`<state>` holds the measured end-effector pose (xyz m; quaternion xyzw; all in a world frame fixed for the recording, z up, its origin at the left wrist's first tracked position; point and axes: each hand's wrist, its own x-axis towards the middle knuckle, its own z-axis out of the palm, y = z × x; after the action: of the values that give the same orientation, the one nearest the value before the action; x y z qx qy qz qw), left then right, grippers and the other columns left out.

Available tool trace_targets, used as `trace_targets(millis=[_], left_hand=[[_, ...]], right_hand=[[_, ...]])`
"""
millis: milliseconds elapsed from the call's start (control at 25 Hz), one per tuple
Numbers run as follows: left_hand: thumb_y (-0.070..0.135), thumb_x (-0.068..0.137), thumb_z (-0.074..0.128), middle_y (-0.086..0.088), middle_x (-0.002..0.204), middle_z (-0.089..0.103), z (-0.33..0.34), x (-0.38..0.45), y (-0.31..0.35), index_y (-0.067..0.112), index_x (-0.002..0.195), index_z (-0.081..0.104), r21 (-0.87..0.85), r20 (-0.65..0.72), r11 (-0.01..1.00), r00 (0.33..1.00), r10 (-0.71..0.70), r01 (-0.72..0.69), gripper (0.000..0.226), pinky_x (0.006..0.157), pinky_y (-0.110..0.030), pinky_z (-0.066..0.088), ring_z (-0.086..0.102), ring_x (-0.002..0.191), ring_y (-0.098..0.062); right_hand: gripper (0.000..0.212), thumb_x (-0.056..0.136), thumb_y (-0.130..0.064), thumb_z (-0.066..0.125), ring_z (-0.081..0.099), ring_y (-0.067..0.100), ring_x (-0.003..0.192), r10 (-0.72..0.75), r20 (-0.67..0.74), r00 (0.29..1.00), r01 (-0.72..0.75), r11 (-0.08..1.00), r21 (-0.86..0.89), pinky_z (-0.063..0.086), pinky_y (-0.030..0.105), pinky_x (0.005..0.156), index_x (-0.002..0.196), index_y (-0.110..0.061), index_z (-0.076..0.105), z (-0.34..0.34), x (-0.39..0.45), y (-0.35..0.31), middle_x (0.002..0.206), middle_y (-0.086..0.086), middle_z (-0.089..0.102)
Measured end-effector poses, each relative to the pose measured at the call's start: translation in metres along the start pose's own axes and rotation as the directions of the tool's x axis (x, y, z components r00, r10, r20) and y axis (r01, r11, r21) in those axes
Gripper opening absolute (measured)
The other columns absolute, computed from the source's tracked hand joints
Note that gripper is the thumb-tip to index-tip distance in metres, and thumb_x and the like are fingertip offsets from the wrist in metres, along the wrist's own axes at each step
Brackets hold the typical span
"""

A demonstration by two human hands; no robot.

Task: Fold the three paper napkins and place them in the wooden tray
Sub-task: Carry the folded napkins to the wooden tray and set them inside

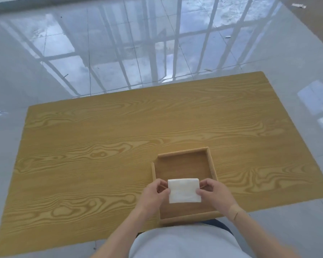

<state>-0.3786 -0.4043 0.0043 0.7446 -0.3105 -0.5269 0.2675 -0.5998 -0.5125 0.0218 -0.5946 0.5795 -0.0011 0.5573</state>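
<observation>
Folded napkin (184, 190) held over near half of wooden tray (212, 170), pinched at left edge by left hand (153, 197) and at right edge by right hand (215, 194). Tray floor otherwise bare; no other napkins in view on wood-grain mat (101, 146). Judged: placement under way; count done cannot be told.

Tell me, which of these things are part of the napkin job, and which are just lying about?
Part of the job: folded white napkin, wooden tray, left hand, right hand.

Just there: wood-grain mat, small scraps on the floor.
</observation>
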Motion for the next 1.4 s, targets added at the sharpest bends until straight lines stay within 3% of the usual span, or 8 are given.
trace_targets(millis=[120,480,680,880,1040,1160,1240,1400], left_hand=[[0.029,0.086,0.066,0.015,0.076,0.066,0.020,-0.004,0.003,0.036,0.083,0.065,0.013,-0.054,0.997,0.996,-0.076,0.077,0.008,0.053,-0.010,0.040,0.054,0.061,0.004],[0.035,0.090,0.061,0.013,0.088,0.066,0.047,0.000,0.014,0.036,0.093,0.062,0.081,-0.178,0.980,0.970,-0.165,0.182,0.004,0.066,-0.027,0.051,0.061,0.080,-0.007],[0.037,0.091,0.059,0.012,0.095,0.066,0.050,0.004,0.018,0.031,0.106,0.063,0.128,-0.193,0.972,0.966,-0.171,0.198,0.017,0.079,-0.035,0.057,0.061,0.087,-0.008],[0.039,0.089,0.060,0.018,0.098,0.063,0.044,0.002,0.014,0.034,0.128,0.053,0.278,-0.197,0.949,0.976,-0.097,0.150,0.039,0.073,-0.027,0.052,0.059,0.093,-0.005],[0.055,0.080,0.064,0.008,0.131,0.050,0.041,-0.003,0.005,0.031,0.140,0.040,0.749,-0.166,0.662,0.955,0.247,-0.041,0.068,0.100,-0.033,0.039,0.038,0.124,-0.016],[0.061,0.071,0.069,-0.001,0.144,0.031,0.043,0.002,0.005,0.030,0.146,0.027,0.848,-0.074,0.525,0.965,0.252,-0.072,0.092,0.114,-0.046,0.013,0.017,0.139,-0.027],[0.061,0.070,0.070,-0.005,0.148,0.023,0.046,0.008,0.005,0.029,0.148,0.021,0.874,-0.040,0.480,0.976,0.216,-0.070,0.098,0.117,-0.052,0.003,0.010,0.142,-0.032],[0.054,0.073,0.069,-0.006,0.146,0.028,0.049,0.014,0.006,0.026,0.145,0.024,0.901,-0.009,0.425,0.976,0.216,-0.086,0.090,0.116,-0.054,0.007,0.015,0.139,-0.032]], right_hand=[[0.005,0.079,-0.029,0.072,0.066,0.008,0.085,-0.003,0.031,1.000,0.007,0.993,-0.122,0.053,0.032,0.079,0.084,-0.030,0.070,-0.011,0.012,0.005,0.085,-0.010,0.074],[0.012,0.080,-0.033,0.068,0.066,0.009,0.082,0.004,0.052,0.999,0.014,0.944,-0.330,0.054,0.031,0.073,0.091,-0.029,0.068,-0.016,0.034,0.007,0.087,-0.011,0.073],[0.018,0.083,-0.035,0.066,0.064,0.005,0.081,0.002,0.051,0.999,0.016,0.937,-0.348,0.053,0.027,0.069,0.100,-0.030,0.067,-0.014,0.037,0.005,0.093,-0.012,0.072],[0.039,0.085,-0.044,0.064,0.062,0.010,0.087,-0.151,-0.017,0.988,0.117,0.822,-0.557,0.044,0.024,0.063,0.121,-0.032,0.059,-0.018,0.029,0.013,0.098,-0.015,0.068],[0.072,0.069,-0.051,0.077,0.050,0.023,0.122,-0.478,0.063,0.876,0.337,0.514,-0.788,0.046,0.037,0.090,0.133,-0.028,0.052,-0.018,0.023,0.026,0.129,-0.006,0.057],[0.101,0.059,-0.060,0.080,0.013,0.036,0.145,-0.407,0.121,0.905,0.293,0.391,-0.872,0.016,0.053,0.115,0.146,-0.034,0.034,-0.012,0.032,0.027,0.158,0.003,0.027],[0.103,0.062,-0.062,0.076,-0.009,0.037,0.147,-0.348,0.134,0.928,0.265,0.362,-0.894,-0.006,0.056,0.116,0.147,-0.040,0.023,-0.009,0.041,0.030,0.163,0.002,0.008],[0.090,0.066,-0.057,0.076,-0.015,0.037,0.146,-0.330,0.128,0.935,0.248,0.350,-0.904,-0.008,0.061,0.115,0.142,-0.041,0.030,-0.007,0.047,0.032,0.163,0.004,0.009]])
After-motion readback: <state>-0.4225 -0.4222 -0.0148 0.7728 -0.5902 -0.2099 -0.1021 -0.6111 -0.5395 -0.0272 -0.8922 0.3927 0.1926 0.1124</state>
